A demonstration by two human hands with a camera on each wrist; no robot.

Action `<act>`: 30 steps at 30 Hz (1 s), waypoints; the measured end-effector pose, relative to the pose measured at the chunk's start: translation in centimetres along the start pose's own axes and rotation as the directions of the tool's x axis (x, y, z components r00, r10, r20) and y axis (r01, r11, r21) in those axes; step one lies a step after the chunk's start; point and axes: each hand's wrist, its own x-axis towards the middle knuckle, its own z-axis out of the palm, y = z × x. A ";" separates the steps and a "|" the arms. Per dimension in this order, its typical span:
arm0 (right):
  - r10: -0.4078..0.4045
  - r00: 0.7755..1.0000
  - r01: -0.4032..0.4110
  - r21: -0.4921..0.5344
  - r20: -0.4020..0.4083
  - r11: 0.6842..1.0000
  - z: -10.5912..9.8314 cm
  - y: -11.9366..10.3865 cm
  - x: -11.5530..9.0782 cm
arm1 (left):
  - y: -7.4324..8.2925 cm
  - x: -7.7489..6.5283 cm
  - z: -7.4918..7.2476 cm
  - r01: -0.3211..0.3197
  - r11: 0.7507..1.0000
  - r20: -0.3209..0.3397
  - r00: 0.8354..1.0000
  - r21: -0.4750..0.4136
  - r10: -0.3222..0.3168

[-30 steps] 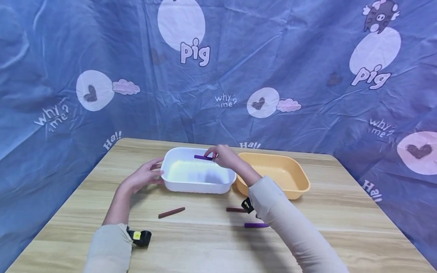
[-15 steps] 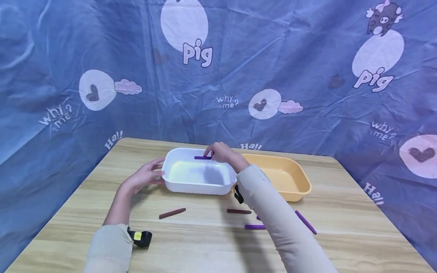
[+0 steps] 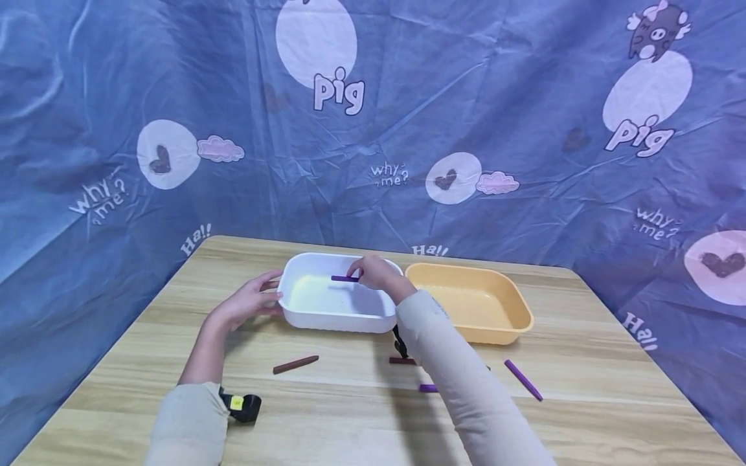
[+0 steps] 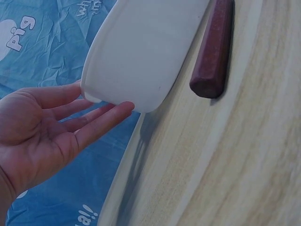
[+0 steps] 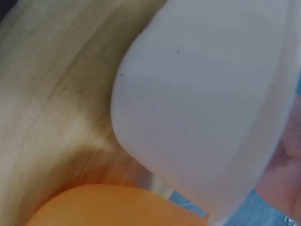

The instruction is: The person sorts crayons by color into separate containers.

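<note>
In the head view my right hand (image 3: 377, 272) pinches a purple crayon (image 3: 344, 279), holding it level inside the white bin (image 3: 340, 322). Only part of that hand (image 5: 282, 174) shows in the right wrist view, behind the bin's wall (image 5: 197, 94). My left hand (image 3: 249, 301) rests at the bin's left end. Its fingers stretch out fairly straight against the end wall, as the left wrist view of the hand (image 4: 56, 122) shows. A brown crayon (image 3: 296, 364), six-sided with a tapered end, lies in front of the bin.
Close on the right of the white bin stands a yellow bin (image 3: 501, 335). Another brown crayon (image 3: 401, 361) and a purple crayon (image 3: 428, 388) lie partly behind my right arm. A further purple crayon (image 3: 523, 380) lies farther right. A blue printed cloth (image 3: 373, 129) hangs behind the table.
My right hand has lowered the purple crayon a little deeper into the white bin. The right forearm has shifted left, uncovering the purple crayon on the right. My left hand stays at the bin.
</note>
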 end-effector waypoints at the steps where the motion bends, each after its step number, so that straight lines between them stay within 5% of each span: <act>1: 0.000 1.000 0.000 0.004 -0.008 1.000 0.2 0.0 0.0 | -0.1 0.0 0.0 -0.002 1.000 0.002 1.000 -0.002 0.002; 23: 0.064 0.998 -0.063 -0.029 0.022 0.998 1.7 -0.1 0.0 | 0.0 0.1 0.0 -0.011 1.000 0.009 1.000 -0.004 0.011; 30: -0.036 0.998 0.035 -0.034 -0.051 0.999 0.4 0.0 -1.0 | -0.1 0.1 -0.1 -0.014 1.000 0.007 1.000 0.003 0.014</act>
